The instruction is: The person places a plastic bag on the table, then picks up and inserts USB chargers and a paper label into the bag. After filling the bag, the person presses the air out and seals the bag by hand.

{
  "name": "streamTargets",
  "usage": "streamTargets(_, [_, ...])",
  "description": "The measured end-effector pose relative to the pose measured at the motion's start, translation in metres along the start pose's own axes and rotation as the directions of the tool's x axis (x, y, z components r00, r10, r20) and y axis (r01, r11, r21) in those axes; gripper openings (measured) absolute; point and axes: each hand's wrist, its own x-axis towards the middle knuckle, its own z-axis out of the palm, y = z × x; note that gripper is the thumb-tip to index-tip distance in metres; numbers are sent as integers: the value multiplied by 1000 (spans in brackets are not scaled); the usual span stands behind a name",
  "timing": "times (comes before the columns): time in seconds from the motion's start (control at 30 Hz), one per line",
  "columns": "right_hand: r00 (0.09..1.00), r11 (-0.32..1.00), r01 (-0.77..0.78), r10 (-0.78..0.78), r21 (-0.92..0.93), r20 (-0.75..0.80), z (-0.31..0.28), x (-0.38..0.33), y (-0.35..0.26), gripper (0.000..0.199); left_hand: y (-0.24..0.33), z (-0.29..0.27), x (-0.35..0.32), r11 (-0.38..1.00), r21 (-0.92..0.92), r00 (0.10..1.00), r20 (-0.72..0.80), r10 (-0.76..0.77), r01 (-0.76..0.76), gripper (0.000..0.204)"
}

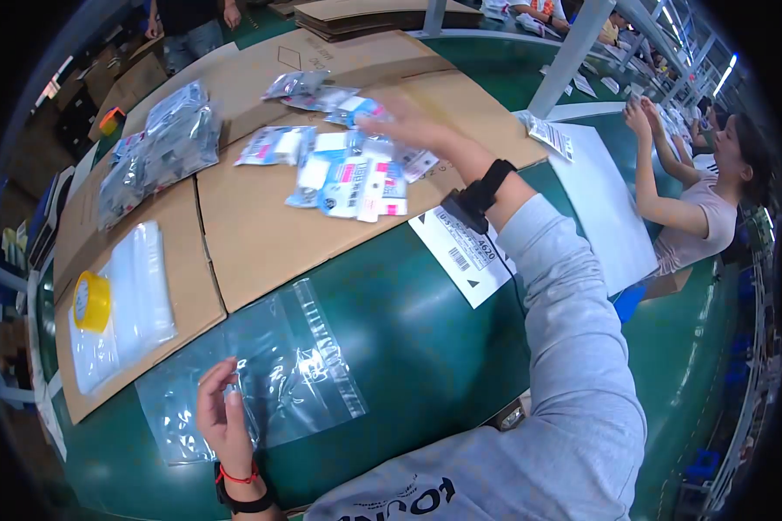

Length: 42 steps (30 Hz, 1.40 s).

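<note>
My left hand (223, 415), with a red cord and a dark band at the wrist, rests over a clear plastic bag (300, 369) lying flat on the green table. Its fingers are slightly bent and the thumb stands apart; no grip on the bag shows. Stretched far forward, my right hand (408, 126) is over a loose group of small blue-and-white packets (343, 178) on brown cardboard. Motion blurs its fingers, and whether they touch the nearest packet (356, 110) is unclear. A black device is strapped to my right wrist.
A heap of clear-bagged packets (165, 148) sits at the far left of the cardboard (261, 234). Nearer lie a stack of clear bags (135, 304) and a yellow tape roll (92, 301). A printed white sheet (462, 260) lies right of centre. A co-worker (699, 191) works at right.
</note>
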Motion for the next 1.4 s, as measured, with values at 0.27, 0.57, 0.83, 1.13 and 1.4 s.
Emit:
streamTargets(0.27, [579,596,-732,291,-329,-761,-111,-64,112,58,5,-5,-9,999,30,1000,-23,17,-16,29])
streamTargets(0.57, [669,938,-259,346,230,-658,-134,-99,92,42,14,-2,-6,992,113,998,-19,66,-64,29])
streamTargets(0.83, [993,342,-43,-84,939,77,15,-137,-131,41,48,47,-4,881,-405,961,221,-165,244,50])
streamTargets(1.13, [782,872,277,-448,403,433,95,-167,-171,41,42,32,12,510,-852,924,-99,-371,114,41])
streamTargets(1.4, [997,971,37,-53,-236,-61,101,-46,-140,54,8,34,17,531,-839,903,-132,-409,118,41])
